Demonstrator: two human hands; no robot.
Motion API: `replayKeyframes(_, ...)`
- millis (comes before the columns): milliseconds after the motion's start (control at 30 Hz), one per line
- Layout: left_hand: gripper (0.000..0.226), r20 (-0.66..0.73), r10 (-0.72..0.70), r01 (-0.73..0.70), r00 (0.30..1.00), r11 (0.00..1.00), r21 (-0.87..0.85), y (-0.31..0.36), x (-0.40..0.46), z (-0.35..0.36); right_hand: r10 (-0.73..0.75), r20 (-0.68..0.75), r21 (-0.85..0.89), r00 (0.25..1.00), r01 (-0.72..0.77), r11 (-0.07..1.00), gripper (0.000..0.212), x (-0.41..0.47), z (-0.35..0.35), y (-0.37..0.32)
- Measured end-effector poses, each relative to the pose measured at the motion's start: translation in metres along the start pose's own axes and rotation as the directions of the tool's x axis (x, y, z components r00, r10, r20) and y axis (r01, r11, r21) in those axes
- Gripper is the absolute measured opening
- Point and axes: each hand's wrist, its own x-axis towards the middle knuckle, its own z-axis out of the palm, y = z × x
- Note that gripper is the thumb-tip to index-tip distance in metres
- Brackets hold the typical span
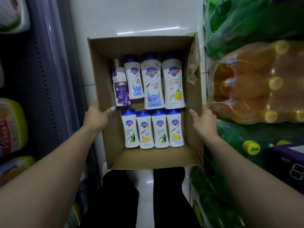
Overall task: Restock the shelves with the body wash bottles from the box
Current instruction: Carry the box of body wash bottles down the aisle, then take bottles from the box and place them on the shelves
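Observation:
An open cardboard box (105, 51) is in front of me above the white tiled floor. Several white body wash bottles with blue caps lie flat inside in two rows, among them a tall one (153, 83) in the far row and a small lemon one (145, 130) in the near row. A purple bottle (120, 86) lies at the far left. My left hand (97, 116) grips the box's left wall, thumb inside. My right hand (204, 120) grips the right wall.
Shelf uprights and packaged goods (11, 127) line the left. Shrink-wrapped packs of orange drink bottles (256, 83) and green bottles (246, 18) are stacked close on the right. My dark trouser legs (167, 186) stand below the box. The aisle is narrow.

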Motion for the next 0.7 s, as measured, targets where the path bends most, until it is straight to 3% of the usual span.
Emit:
replayKeyframes(67, 0.069, -0.139, 0.041, -0.035, 0.989, 0.998, 0.043, 0.009, -0.012, 0.006, -0.104, -0.131, -0.138, 0.986, 0.086, 0.987, 0.05, -0.013, 0.0, -0.006)
replayKeyframes(133, 0.074, -0.355, 0.203, -0.136, 0.913, 0.969, 0.204, 0.02, -0.034, 0.015, -0.348, -0.271, -0.301, 0.897, 0.264, 0.916, 0.045, -0.034, 0.001, -0.016)
replayKeyframes(200, 0.067, -0.37, 0.334, -0.26, 0.867, 0.936, 0.236, 0.022, -0.06, 0.033, -0.458, -0.211, -0.283, 0.864, 0.394, 0.874, 0.039, -0.05, 0.01, -0.018)
replayKeyframes(233, 0.061, -0.286, 0.331, -0.285, 0.899, 0.939, 0.192, 0.02, -0.068, 0.045, -0.404, -0.117, -0.204, 0.907, 0.376, 0.904, 0.038, -0.051, 0.017, -0.015)
replayKeyframes(300, 0.051, -0.031, 0.213, -0.211, 0.977, 0.975, 0.073, 0.011, -0.072, 0.072, -0.172, 0.084, -0.059, 0.982, 0.177, 0.982, 0.041, -0.043, 0.031, -0.001)
replayKeyframes(400, 0.05, 0.248, 0.006, -0.023, 0.969, 0.997, 0.068, -0.003, -0.062, 0.115, 0.027, 0.237, -0.047, 0.971, -0.017, 0.999, 0.051, -0.021, 0.048, 0.023)
replayKeyframes(500, 0.044, 0.304, -0.079, 0.051, 0.949, 0.994, 0.1, -0.011, -0.046, 0.148, 0.092, 0.265, -0.018, 0.96, -0.091, 0.996, 0.053, -0.002, 0.066, 0.037)
replayKeyframes(700, 0.034, 0.202, -0.065, 0.05, 0.977, 0.996, 0.076, -0.029, -0.02, 0.172, 0.097, 0.161, 0.012, 0.982, -0.1, 0.995, 0.04, 0.016, 0.09, 0.053)
